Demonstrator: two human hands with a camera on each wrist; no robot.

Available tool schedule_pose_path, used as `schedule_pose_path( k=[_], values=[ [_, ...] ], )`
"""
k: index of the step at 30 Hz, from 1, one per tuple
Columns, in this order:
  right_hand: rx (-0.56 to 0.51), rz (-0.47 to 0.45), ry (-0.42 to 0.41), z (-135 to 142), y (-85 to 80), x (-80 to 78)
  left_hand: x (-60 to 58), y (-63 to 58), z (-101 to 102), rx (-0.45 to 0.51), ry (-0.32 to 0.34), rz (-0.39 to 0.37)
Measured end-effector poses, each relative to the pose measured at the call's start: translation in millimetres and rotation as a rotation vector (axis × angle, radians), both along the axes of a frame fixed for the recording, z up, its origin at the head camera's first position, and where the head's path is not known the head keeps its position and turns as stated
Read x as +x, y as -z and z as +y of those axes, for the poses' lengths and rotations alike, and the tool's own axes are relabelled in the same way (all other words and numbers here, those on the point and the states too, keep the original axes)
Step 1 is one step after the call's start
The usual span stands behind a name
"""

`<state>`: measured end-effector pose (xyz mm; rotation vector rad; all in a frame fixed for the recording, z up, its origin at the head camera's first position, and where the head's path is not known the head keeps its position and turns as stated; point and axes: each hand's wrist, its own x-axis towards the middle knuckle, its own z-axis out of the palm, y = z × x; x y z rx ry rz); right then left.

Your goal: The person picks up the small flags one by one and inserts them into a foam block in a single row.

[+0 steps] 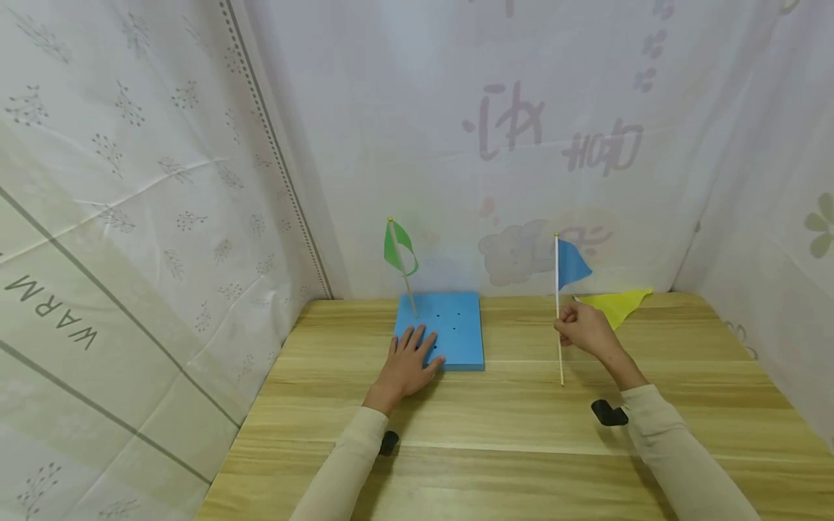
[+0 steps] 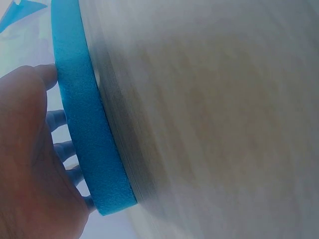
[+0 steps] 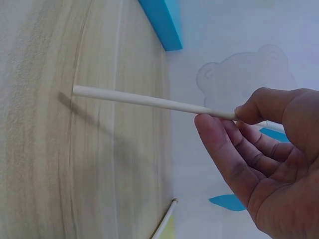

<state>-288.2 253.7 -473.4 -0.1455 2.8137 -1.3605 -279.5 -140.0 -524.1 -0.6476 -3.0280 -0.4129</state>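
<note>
My left hand (image 1: 407, 365) rests with spread fingers on the front left of a blue foam block (image 1: 465, 340), which has several small holes in its top. In the left wrist view the fingertips touch the top of the block (image 2: 82, 109). A green flag (image 1: 393, 250) on a thin stick stands in the block's back left, leaning slightly. My right hand (image 1: 585, 329) pinches the stick of a blue flag (image 1: 572, 265) between thumb and fingers, nearly upright. In the right wrist view the bare lower end of the stick (image 3: 134, 99) shows just over the table.
A yellow flag (image 1: 619, 304) lies on the wooden table (image 1: 521, 420) behind my right hand, partly covered by it. Black pieces (image 1: 609, 413) show by both wrists. Printed curtains (image 1: 417, 145) hang at the back and sides of the table.
</note>
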Motion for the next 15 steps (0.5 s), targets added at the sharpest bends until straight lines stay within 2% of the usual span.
schedule_pose_path(
  k=[7, 15],
  values=[
    [0.004, 0.002, 0.007, -2.4, -3.2, -3.5, 0.1, 1.2, -0.3, -0.007, 0.002, -0.007],
    [0.009, 0.061, 0.015, -6.7, -8.5, -10.6, -0.8, 1.4, -0.6, -0.017, 0.0, -0.004]
  ],
)
